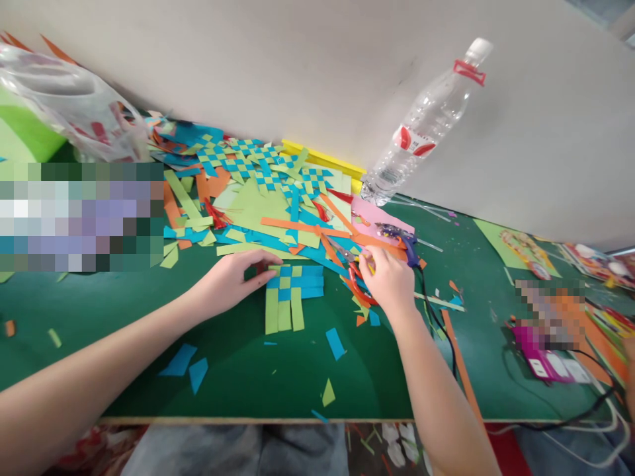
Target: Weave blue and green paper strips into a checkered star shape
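Note:
A small woven piece of blue and light green paper strips [284,288] lies flat on the green table, its loose strip ends pointing right and toward me. My left hand [231,281] pinches its upper left corner between thumb and fingers. To the right, my right hand [389,277] is closed around the handle end of pliers [346,252] with red and yellow handles. The pliers' metal jaws point to the upper left, over orange and blue strips. My palm and fingers hide part of the handles.
Behind lie finished blue-green woven pieces [243,158] and many loose strips. A clear bottle [421,125] stands by the grey partition, near a purple glue gun [409,248] with a black cord. A plastic bag [94,119] stands left; a magenta packet [540,354] lies right.

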A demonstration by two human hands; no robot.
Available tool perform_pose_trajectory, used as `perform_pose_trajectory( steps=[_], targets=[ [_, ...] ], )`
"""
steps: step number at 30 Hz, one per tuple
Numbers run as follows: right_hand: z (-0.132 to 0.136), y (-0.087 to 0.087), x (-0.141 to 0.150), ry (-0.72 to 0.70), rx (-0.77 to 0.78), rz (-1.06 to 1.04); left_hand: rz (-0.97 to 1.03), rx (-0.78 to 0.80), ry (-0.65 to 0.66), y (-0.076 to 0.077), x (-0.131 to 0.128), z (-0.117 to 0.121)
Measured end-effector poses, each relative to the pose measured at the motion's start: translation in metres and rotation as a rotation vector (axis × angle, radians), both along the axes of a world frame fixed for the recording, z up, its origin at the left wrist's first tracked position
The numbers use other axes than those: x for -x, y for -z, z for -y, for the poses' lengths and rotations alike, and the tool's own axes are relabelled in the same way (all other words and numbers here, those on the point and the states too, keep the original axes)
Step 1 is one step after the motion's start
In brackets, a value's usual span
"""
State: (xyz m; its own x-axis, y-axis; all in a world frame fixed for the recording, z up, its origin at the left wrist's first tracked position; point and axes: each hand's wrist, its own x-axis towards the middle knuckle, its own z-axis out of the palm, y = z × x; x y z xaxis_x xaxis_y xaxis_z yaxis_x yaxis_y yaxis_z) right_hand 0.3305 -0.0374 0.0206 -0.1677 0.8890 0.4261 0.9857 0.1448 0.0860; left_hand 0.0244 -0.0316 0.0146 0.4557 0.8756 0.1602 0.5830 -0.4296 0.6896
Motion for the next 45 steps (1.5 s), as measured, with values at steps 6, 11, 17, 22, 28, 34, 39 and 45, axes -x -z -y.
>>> perform_pose_trajectory(
  steps=[6, 11, 17, 22, 28, 34, 39, 45],
  targets=[
    [0.003, 0.005, 0.021, -0.299, -0.257, -0.055, 0.006, 0.038, -0.015, -0.001, -0.002, 0.0],
    [0.013, -0.011, 0.056, -0.451, -0.304, -0.097, 0.04, 0.024, 0.002, -0.002, -0.003, 0.0],
    [0.012, -0.018, 0.094, -0.427, -0.09, -0.33, 0.078, 0.009, 0.014, -0.004, -0.003, 0.001],
    [0.01, 0.001, 0.094, -0.436, 0.052, -0.47, 0.07, 0.0, 0.023, -0.005, -0.003, 0.001],
    [0.014, 0.004, 0.088, -0.488, 0.138, -0.541, 0.046, -0.034, 0.078, -0.003, -0.005, 0.005],
    [0.014, 0.005, 0.088, -0.53, 0.166, -0.547, -0.02, -0.074, 0.086, -0.004, -0.007, 0.008],
    [0.013, 0.008, 0.086, -0.542, 0.14, -0.507, -0.049, -0.13, 0.093, -0.001, -0.009, 0.008],
    [0.012, 0.007, 0.085, -0.559, 0.121, -0.47, 0.003, -0.115, 0.065, 0.003, -0.014, 0.012]
  ],
)
